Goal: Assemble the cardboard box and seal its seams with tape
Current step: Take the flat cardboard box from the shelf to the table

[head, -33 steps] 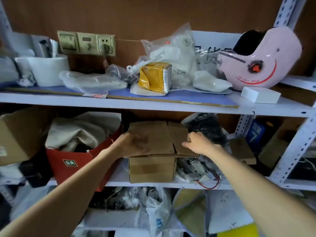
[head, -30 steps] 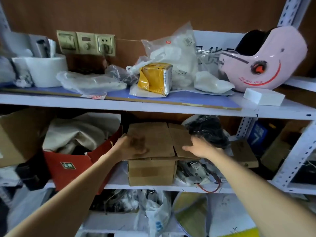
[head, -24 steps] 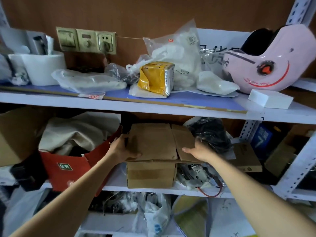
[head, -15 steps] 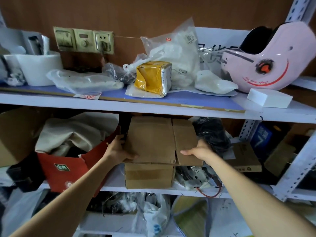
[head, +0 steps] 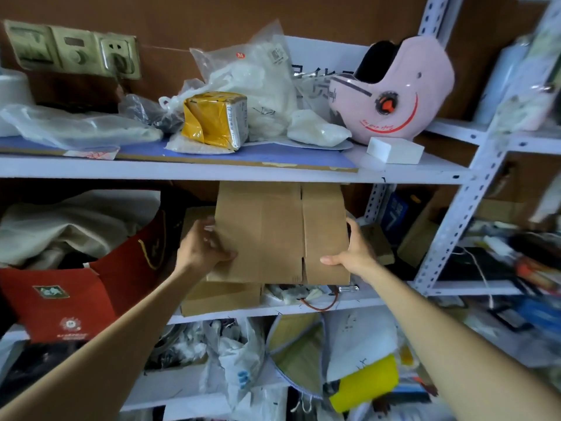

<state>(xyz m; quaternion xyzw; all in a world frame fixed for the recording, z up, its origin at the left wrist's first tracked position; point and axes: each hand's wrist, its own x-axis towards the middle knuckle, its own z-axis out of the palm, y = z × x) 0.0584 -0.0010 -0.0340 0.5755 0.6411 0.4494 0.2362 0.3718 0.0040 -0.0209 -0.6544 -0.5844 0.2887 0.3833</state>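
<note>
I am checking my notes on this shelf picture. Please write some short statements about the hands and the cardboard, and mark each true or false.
1. Both hands hold the flattened cardboard box. True: left hand on its left edge, right hand on its right.
2. The box is already taped shut. False: it is flat, and no tape shows.
3. A pink helmet sits on the upper shelf. True.
4. The red bag is right of the box. False: it is left.

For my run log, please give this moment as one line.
phase: fetch | flat cardboard box tilted up, off stack on middle shelf | left hand, right hand grip its sides | tape: not seen
</note>
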